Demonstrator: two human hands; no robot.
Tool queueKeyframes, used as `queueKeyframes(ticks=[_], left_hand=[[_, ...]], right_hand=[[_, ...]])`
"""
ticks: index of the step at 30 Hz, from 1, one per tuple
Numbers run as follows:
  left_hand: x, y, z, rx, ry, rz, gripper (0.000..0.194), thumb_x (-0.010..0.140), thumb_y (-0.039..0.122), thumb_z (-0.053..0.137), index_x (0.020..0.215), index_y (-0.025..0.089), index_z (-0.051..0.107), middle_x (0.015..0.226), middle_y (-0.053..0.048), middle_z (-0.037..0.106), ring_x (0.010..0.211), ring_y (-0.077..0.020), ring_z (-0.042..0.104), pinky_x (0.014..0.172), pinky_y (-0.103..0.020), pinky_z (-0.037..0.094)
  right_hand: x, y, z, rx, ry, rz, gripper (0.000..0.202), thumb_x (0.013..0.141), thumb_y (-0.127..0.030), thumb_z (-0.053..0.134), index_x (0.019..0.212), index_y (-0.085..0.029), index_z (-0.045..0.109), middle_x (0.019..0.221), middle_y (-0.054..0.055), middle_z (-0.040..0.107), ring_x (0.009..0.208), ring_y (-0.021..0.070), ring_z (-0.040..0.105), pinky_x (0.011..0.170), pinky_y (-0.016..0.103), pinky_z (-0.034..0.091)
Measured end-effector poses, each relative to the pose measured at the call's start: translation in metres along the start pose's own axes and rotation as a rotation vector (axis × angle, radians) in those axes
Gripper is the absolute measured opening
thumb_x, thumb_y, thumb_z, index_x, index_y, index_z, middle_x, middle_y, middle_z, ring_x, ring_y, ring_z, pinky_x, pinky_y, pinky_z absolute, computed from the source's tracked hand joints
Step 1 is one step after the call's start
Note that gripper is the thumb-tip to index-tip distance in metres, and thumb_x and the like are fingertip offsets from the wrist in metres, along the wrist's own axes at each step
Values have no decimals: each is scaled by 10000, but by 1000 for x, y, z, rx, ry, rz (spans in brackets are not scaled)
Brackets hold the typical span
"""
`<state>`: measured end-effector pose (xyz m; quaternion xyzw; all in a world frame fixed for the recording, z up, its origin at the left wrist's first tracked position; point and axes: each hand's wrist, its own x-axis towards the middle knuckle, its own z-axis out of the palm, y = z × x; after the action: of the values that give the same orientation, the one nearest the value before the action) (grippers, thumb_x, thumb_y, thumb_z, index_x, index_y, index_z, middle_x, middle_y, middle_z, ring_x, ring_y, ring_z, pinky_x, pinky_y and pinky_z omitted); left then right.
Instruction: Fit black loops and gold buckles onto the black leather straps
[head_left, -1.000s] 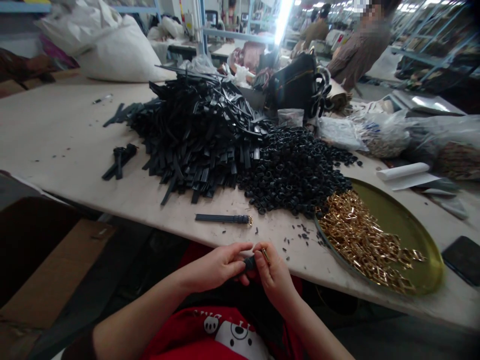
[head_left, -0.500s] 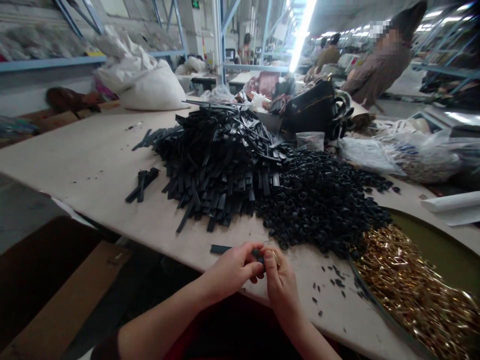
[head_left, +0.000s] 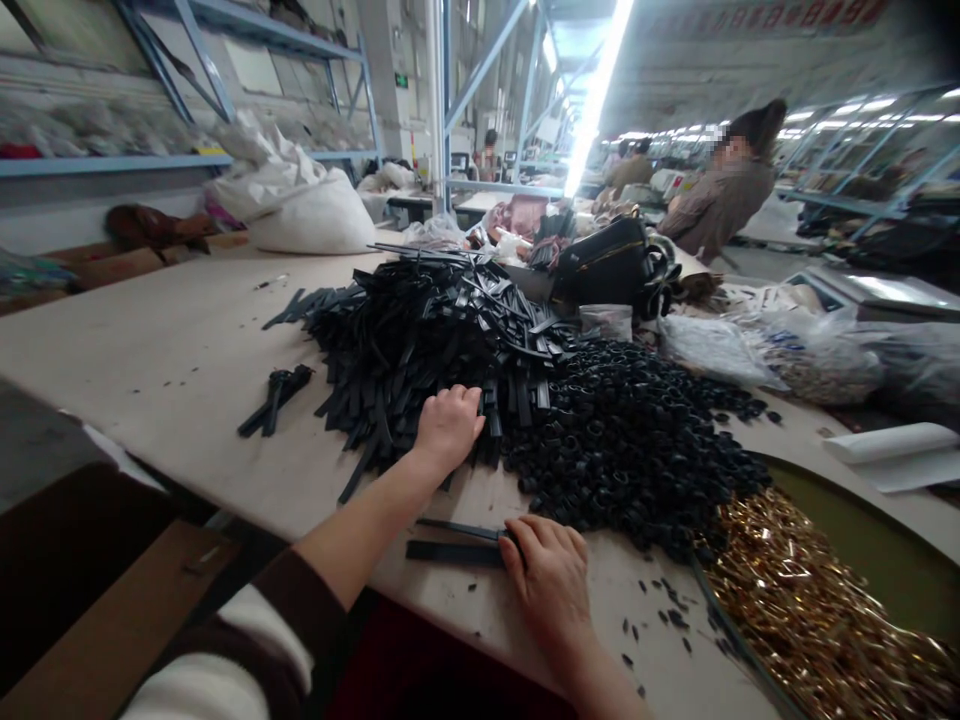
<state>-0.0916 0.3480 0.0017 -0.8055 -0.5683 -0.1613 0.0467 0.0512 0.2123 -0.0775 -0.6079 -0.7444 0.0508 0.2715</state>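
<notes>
From here, two straps (head_left: 454, 553) seem done at six o'clock, one held by the right hand (head_left: 547, 570); at twelve, the left hand (head_left: 448, 425), grip unclear, touches the big heap (head_left: 412, 345) remaining.

A hand could pass over the surface (head_left: 172, 325) left of the strap pile (head_left: 405, 330), around a small bundle (head_left: 274, 402); rightward, heaped black loops (head_left: 615, 440) and the tray (head_left: 855, 510) stand in the way, with a black bag (head_left: 600, 268) behind
</notes>
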Motion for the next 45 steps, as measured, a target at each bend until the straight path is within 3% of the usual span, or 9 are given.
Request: queueKeyframes(ticks=[5,11,16,21,26,30,33,38,45], left_hand=[[2,-1,-3,50,4,7,131,816,185,471,872,129,575,863,-104,570,849,-237,527,737,-342,379],[-84,25,-33,-13,127,255,110,838,165,430,817,172,538,813,-50,558,795,-190,511,743,-314,381],[-158,63,-47,-249,133,671,130,864,160,402,838,172,529,797,-24,591,755,-162,524,741,-292,389],[-165,64,-61,-317,29,675,268,862,286,466,1102,171,499,1115,-78,593,1068,-214,493,926,-349,317],[-156,59,-57,-411,-522,307,222,841,291,433,747,155,582,712,-59,640,702,-213,596,661,-326,422],[-154,64,-47,-1074,-837,-321,159,811,192,374,798,154,527,663,-9,618,545,-120,571,551,-238,433],[-152,68,-39,-1505,-904,-697,148,770,169,446,902,141,507,780,-31,645,592,-89,596,568,-200,452],[-147,64,-28,-1686,-896,-853,202,714,185,548,906,123,548,821,-69,655,625,-101,607,552,-189,462],[-145,61,-17,-1723,-965,-863,226,713,145,501,931,129,557,794,-47,631,616,-94,590,549,-185,446]], right_hand=[[1,0,-3,56,18,8,228,845,-307,473,1008,-209,600,988,82,640,928,237,536,838,387,294],[-5,-12,-23,469,107,160,341,860,-395,392,1001,-165,600,994,116,608,933,239,523,842,393,348],[-24,-31,-53,1158,-238,439,358,819,-485,423,851,-174,597,711,16,590,682,156,541,670,279,426],[-52,-25,-79,1064,-526,294,269,797,-428,499,762,-177,588,575,-37,511,553,104,456,528,215,366],[-51,3,-88,819,-539,285,316,848,-407,411,712,-169,568,575,-18,531,525,106,471,504,216,363],[-25,31,-70,350,-182,187,238,859,-308,401,847,-181,603,787,47,604,717,163,552,642,263,402],[-9,40,-53,-34,-150,93,187,835,-217,442,886,-194,621,865,67,601,756,178,558,667,272,387],[0,44,-40,-235,-185,45,171,820,-193,459,760,-176,618,821,79,579,713,183,543,640,279,385],[-15,39,-49,442,-94,328,192,791,-290,535,934,-168,571,807,47,585,714,165,534,678,303,423]])
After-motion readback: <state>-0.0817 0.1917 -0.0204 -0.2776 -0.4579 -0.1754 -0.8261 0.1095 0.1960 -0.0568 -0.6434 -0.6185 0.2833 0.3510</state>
